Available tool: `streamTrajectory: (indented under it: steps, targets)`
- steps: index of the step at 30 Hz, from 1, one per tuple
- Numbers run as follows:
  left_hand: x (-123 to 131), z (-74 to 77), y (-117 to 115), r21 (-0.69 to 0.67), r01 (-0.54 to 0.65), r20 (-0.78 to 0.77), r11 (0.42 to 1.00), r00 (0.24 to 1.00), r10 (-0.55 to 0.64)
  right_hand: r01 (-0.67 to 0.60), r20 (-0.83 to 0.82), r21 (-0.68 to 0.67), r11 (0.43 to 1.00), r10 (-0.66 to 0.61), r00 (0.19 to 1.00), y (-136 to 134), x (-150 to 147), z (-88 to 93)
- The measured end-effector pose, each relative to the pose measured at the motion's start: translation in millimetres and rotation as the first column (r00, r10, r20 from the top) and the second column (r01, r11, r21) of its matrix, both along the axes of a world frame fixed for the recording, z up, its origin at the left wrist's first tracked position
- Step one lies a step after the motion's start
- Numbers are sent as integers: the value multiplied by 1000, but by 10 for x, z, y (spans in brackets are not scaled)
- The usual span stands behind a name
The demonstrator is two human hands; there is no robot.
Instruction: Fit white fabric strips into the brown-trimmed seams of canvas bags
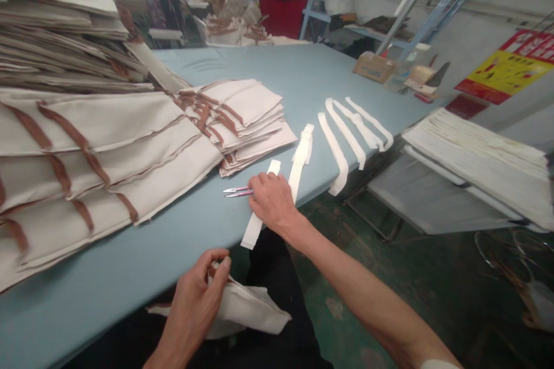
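My left hand point(199, 294) pinches a cream cloth bag point(255, 311) with brown trim between thumb and fingers, over my lap below the table edge. My right hand point(272, 199) is at the table's near edge, its fingers closed round the handles of small thread snips point(237, 191). The snips' two blades point left, slightly apart. A white fabric strip point(253, 230) lies beneath that hand and overhangs the edge. Beside it to the right lies another white strip point(303, 153), folded and partly hidden by the hand.
Stacks of cream bags with brown straps point(108, 144) fill the table's left, with a smaller pile point(251, 121) mid-table. Several white strips point(346, 132) lie at the right edge. A cardboard box point(374, 67) sits farther back. At right stands a rack of white cloth point(476, 155).
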State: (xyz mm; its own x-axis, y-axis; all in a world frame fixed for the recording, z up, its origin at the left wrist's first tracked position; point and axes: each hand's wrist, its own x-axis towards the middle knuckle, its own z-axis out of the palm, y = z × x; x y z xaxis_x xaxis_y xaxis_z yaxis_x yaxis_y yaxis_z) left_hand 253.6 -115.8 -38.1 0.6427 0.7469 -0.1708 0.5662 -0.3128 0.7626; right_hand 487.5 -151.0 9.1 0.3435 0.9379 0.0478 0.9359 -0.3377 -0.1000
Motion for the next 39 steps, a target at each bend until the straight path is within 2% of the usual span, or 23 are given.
streamTrajectory:
  steps: [3, 11, 17, 20, 23, 27, 31, 35, 37, 39]
  targets:
    - [-24, -24, 7, -56, 4, 21, 998, 1000, -3, -31, 34, -73, 997, 34, 999, 208, 101, 34]
    - [-29, -32, 9, -179, -21, 85, 984, 996, 37, -343, 67, -143, 928, 355, 932, 600, 133, 162]
    - [-27, 27, -6, -218, -37, 97, 975, 994, 59, -423, 69, -95, 901, 430, 900, 855, -41, -15]
    - [-41, 40, -9, -222, -47, 92, 974, 993, 69, -423, 50, -51, 905, 426, 904, 880, -167, -121]
    - [-63, 32, -1, -220, -53, 91, 974, 993, 74, -432, 4, -5, 902, 432, 902, 835, -193, -129]
    - [-69, -2, -1, -233, -57, 102, 971, 991, 83, -390, -48, 97, 916, 395, 917, 611, 27, -5]
    - [15, -32, -60, -293, -37, 123, 955, 989, 76, -239, -67, 199, 951, 256, 964, 50, 280, 45]
    - [189, -30, -135, -376, -17, 150, 927, 985, 80, -210, -69, 225, 951, 231, 970, -610, 235, -139]
    - [280, -32, -164, -408, -22, 151, 913, 984, 92, -226, -65, 241, 944, 248, 967, -813, 130, -280]
    - [361, -46, -195, -431, -35, 148, 902, 983, 109, -240, -66, 261, 935, 265, 962, -895, 28, -414]
